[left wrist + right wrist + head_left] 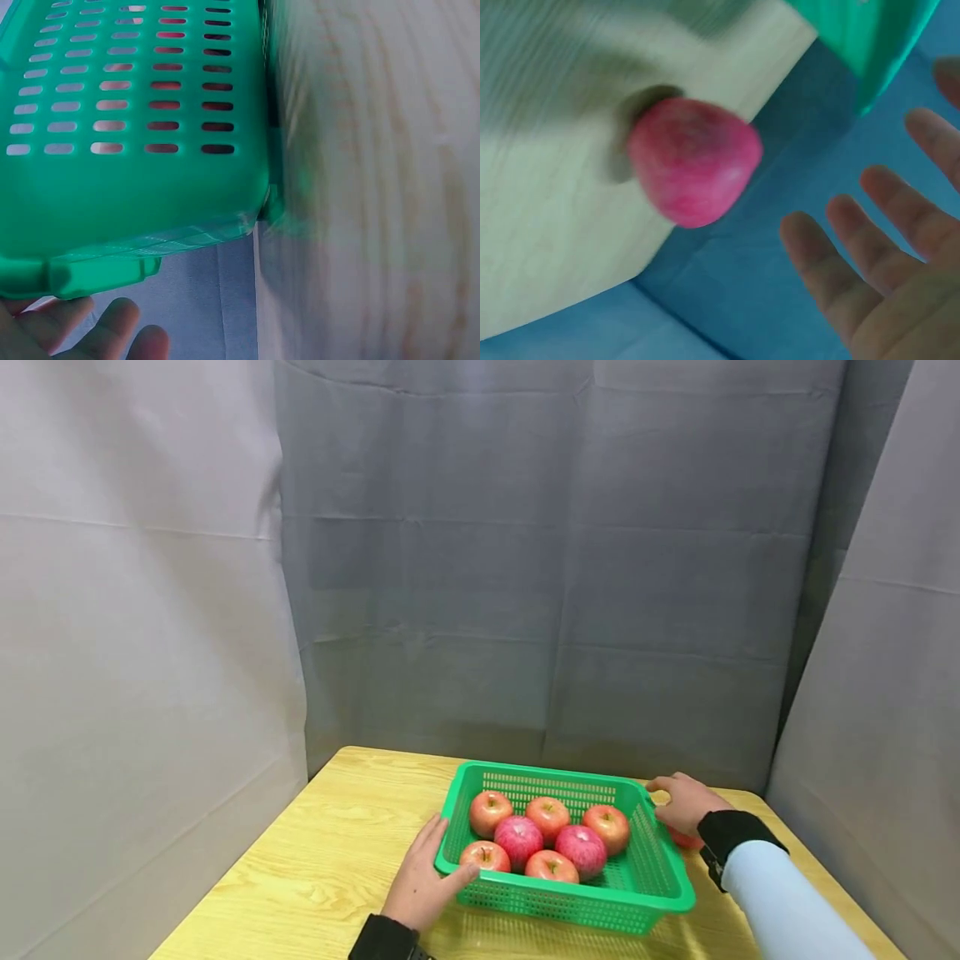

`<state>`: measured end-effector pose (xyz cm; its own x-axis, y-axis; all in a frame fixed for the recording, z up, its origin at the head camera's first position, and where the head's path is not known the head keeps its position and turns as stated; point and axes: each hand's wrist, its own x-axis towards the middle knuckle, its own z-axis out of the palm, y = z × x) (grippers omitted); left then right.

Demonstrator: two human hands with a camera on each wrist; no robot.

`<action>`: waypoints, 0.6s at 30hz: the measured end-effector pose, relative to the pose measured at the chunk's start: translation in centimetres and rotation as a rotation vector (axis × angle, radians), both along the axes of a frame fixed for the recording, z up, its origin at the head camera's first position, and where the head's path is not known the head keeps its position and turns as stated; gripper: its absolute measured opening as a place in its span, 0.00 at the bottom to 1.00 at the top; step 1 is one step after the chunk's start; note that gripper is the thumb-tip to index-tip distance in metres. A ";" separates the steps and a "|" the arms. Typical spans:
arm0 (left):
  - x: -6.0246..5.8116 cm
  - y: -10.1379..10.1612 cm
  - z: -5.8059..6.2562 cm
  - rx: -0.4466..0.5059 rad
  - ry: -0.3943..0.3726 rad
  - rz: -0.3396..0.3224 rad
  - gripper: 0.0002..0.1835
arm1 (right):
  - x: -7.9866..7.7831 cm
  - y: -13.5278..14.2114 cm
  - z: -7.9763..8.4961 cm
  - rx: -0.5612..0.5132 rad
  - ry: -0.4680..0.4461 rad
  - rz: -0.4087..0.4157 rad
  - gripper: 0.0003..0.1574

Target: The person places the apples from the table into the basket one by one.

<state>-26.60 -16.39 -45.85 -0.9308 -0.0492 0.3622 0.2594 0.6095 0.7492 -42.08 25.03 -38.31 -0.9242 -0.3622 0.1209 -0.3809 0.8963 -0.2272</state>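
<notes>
A green plastic basket [570, 906] with slotted walls sits on the table and holds several red apples [547, 817]. My left hand [423, 877] is at its front left corner, straight fingers along the left side and thumb by the front rim. The left wrist view has those fingers [112, 322] right at the basket's rim. Over the basket's far right corner is my right hand [686, 806], which the right wrist view shows with spread fingers and nothing in them. Another apple [695, 161] lies on the table outside the basket, below my right hand, largely hidden in the head view.
The wooden table [300, 860] stretches out left of the basket. A grey cloth [465, 568] hangs behind the table, and pale cloths hang at the left [150, 610] and the right [877, 693]. The right table edge runs close to the loose apple.
</notes>
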 end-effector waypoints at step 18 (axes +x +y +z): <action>-0.4 -0.1 -0.2 -0.033 0.034 -0.006 0.46 | -3.8 4.5 -5.5 -0.018 0.028 -0.153 0.41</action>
<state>-27.04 -16.53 -46.09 -0.9180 -0.0309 0.3953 0.2884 0.6321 0.7192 -45.84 29.54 -43.81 -0.9647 -0.2145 0.1530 -0.2463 0.9402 -0.2352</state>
